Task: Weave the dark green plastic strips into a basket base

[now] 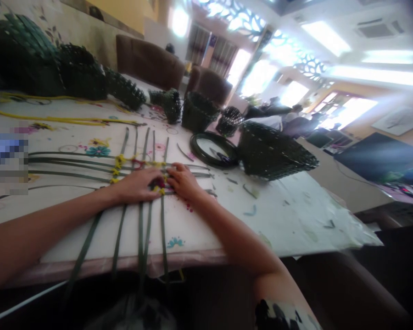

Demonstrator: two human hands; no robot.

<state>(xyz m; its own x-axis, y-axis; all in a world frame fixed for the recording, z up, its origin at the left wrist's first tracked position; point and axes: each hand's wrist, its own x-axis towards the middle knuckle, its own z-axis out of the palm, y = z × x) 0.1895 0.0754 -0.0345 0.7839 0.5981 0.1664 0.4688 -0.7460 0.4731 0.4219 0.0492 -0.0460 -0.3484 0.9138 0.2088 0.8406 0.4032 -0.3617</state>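
Observation:
A lattice of flat dark green strips [145, 224] lies on the table, its crossings bound with yellow ties [115, 172] and a few red ties [137, 164]. My left hand [139, 184] rests over the lattice's right half, fingers and thumb curved closed around a crossing with a red and yellow tie. From the right, my right hand [184, 182] meets it with bent fingers pressed on the strips at the lattice's right edge. The fingertips of both hands nearly touch. Loose strip ends run left, right and over the front table edge. Fine finger detail is blurred.
Dark green woven baskets [271, 151] stand along the back and right. A round dark coil [215, 150] lies before them, with strip scraps [250, 190] at right. Yellow cords [55, 120] stretch across the back left. Brown chairs [149, 62] stand beyond the table [206, 224].

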